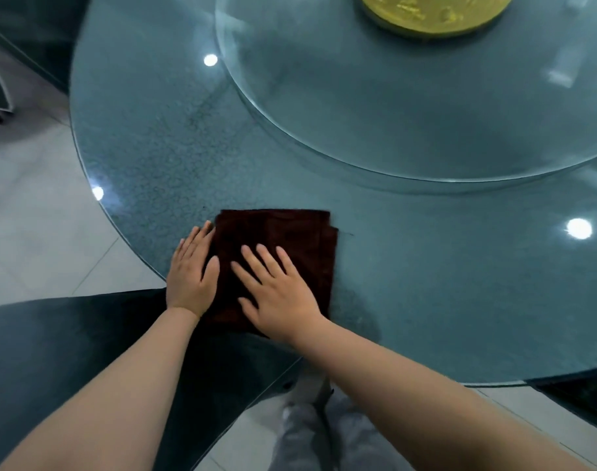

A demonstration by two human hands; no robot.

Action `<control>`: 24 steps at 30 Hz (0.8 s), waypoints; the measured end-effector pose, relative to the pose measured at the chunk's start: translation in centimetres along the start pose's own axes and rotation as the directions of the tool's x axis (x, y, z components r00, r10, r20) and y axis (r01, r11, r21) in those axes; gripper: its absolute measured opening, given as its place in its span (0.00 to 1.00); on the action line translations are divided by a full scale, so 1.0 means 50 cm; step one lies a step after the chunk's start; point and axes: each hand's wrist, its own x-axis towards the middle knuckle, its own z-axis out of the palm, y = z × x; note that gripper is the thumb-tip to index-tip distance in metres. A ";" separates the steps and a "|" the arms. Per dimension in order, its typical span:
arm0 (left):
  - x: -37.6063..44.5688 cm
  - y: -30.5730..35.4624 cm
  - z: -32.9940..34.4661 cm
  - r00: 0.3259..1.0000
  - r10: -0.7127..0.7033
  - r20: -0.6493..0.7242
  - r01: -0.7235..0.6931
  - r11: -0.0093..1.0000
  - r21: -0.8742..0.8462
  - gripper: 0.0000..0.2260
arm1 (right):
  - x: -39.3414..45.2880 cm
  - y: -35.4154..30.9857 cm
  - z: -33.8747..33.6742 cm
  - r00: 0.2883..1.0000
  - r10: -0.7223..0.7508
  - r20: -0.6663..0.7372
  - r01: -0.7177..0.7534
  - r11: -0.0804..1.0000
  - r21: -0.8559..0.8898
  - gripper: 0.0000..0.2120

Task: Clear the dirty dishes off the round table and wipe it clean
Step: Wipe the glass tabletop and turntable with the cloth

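Cloth (290, 232), dark and folded, is pressed flat on the glass table (154, 158) near its near edge by the left hand (192, 270) and right hand (276, 294), fingers straight.

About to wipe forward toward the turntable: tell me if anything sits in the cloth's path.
Nothing visible does. Both the left hand and right hand press flat on the cloth, and the table glass between it and the turntable rim is bare.

The round table (426, 283) is blue-green glass with a smaller glass circle (392, 96) on top; the dark red cloth (290, 232) lies folded flat near its edge.
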 end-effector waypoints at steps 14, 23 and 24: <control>0.040 -0.097 -0.107 0.986 -0.137 0.097 0.130 0.989 0.071 0.26 | -0.225 0.049 0.018 0.942 0.334 -0.010 -0.335 0.941 -0.044 0.30; 0.115 -0.280 -0.242 0.897 -0.031 0.441 -0.055 0.982 0.181 0.27 | 0.203 -0.237 0.008 0.919 0.392 -0.026 -0.392 0.920 0.022 0.30; 0.115 -0.287 -0.249 0.883 0.004 0.469 -0.095 0.981 0.171 0.27 | 0.203 -0.242 0.008 0.919 0.393 -0.024 -0.393 0.920 0.017 0.30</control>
